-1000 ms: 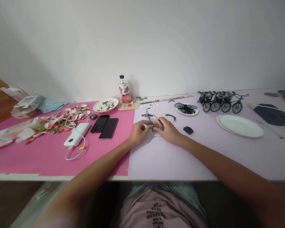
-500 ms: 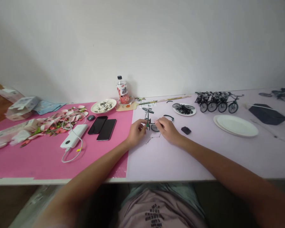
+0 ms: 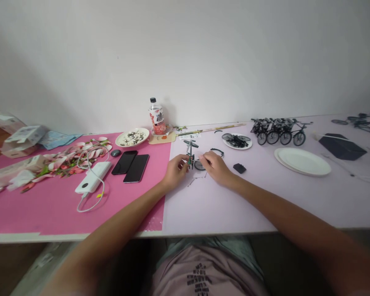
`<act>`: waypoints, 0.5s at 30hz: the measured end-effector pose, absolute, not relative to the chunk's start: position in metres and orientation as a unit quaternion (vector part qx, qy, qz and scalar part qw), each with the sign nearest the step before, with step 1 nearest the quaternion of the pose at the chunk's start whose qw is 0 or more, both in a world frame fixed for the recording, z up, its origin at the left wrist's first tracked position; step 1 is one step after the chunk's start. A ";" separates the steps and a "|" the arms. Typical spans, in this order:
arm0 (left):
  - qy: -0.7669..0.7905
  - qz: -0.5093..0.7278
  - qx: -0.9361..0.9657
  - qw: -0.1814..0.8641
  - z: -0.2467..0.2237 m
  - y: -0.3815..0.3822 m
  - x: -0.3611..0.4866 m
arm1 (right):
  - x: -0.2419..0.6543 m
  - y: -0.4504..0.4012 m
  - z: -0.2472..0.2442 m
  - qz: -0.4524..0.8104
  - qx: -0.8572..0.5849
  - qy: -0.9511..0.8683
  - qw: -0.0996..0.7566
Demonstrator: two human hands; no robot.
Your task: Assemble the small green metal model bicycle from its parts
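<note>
My left hand point(image 3: 176, 169) pinches the bike point(image 3: 193, 157), right hand point(image 3: 215, 166) apparently gripping a thin tool point(image 3: 197, 160); too loose, bike might twist.

Cannot see the dark-green small toy bicycle point(image 3: 190, 151) whole behind the left hand point(image 3: 176, 169); cannot read the blurred black lettering point(image 3: 196, 276) on the dusty-pink cloth shirt point(image 3: 169, 277).

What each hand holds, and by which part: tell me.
The left hand pinches the small dark-green model bicycle by its frame. The right hand seems to hold a thin greyish rod-like tool; its gripped part is hidden.
</note>
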State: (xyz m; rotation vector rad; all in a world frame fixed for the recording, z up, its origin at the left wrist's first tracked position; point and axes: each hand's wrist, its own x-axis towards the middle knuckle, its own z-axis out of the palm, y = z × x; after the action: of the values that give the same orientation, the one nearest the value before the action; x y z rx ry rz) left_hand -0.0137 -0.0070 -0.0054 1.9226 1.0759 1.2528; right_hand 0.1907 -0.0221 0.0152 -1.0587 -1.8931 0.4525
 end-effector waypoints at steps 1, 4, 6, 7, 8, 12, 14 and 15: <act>0.406 0.472 0.723 0.300 -0.005 -0.007 -0.014 | 0.191 -0.021 0.014 0.185 -0.430 -0.762 0.447; 0.409 0.471 0.720 0.303 -0.006 -0.006 -0.014 | 0.192 -0.019 0.011 0.188 -0.433 -0.760 0.447; 0.410 0.470 0.719 0.306 -0.006 -0.006 -0.013 | 0.192 -0.018 0.010 0.186 -0.436 -0.760 0.444; 0.409 0.470 0.719 0.307 -0.006 -0.006 -0.013 | 0.192 -0.018 0.010 0.186 -0.437 -0.760 0.444; 0.408 0.470 0.719 0.309 -0.006 -0.006 -0.013 | 0.192 -0.018 0.009 0.186 -0.438 -0.758 0.446; 0.411 0.471 0.713 0.319 -0.006 -0.006 -0.013 | 0.194 -0.016 0.008 0.203 -0.429 -0.750 0.460; 0.414 0.472 0.707 0.325 -0.006 -0.006 -0.012 | 0.194 -0.016 0.007 0.222 -0.428 -0.743 0.464; 0.416 0.472 0.704 0.328 -0.006 -0.006 -0.012 | 0.194 -0.015 0.006 0.236 -0.429 -0.737 0.465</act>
State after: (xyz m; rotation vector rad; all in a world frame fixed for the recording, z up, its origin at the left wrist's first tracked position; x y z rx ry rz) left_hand -0.0123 -0.0056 -0.0057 1.8445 1.0891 1.2371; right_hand 0.1945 -0.0153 0.0061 -1.0537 -1.8105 0.5790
